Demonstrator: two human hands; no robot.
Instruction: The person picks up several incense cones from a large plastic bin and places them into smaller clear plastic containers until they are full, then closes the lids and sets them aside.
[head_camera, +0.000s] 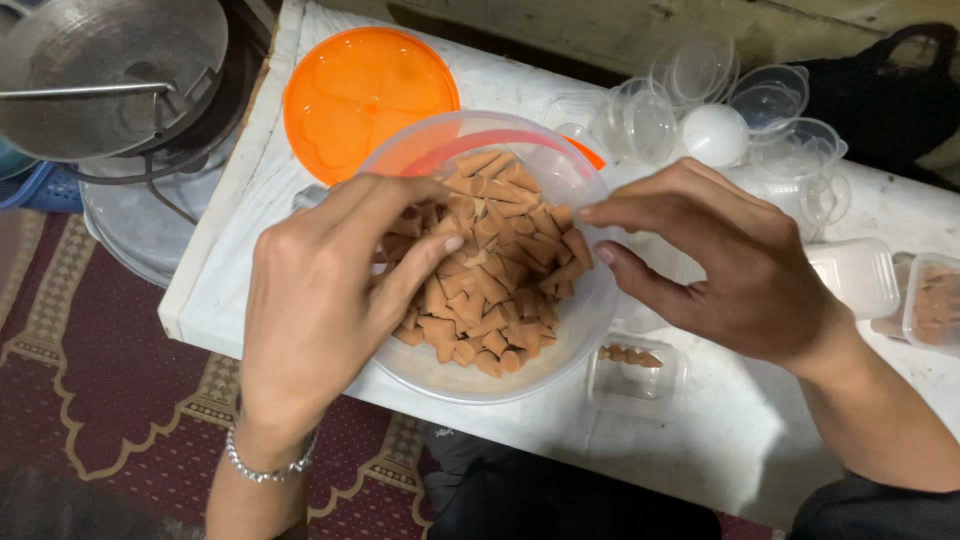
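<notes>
Head view: my left hand (320, 300) digs open-fingered into the cones (490, 265); right hand (735, 265) pinches the bowl (500, 385) rim. Small box (637, 375) at five o'clock holds few cones; plenty left.

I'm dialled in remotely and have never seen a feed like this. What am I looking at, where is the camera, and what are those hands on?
There is no machine here: this is one picture from a camera worn on a person's head, looking down at their own two bare hands. The left hand, with a bracelet at the wrist, reaches into a clear plastic bowl and its fingers rest on a heap of small brown cones. The right hand touches the bowl's far right rim, fingers pinched; whether it holds a cone I cannot tell. The bowl stands on a white table. Behind it lies an orange lid. To the right sit empty clear small containers, and near the bowl a small clear box with a few cones in it. A metal pan is at upper left.
</notes>
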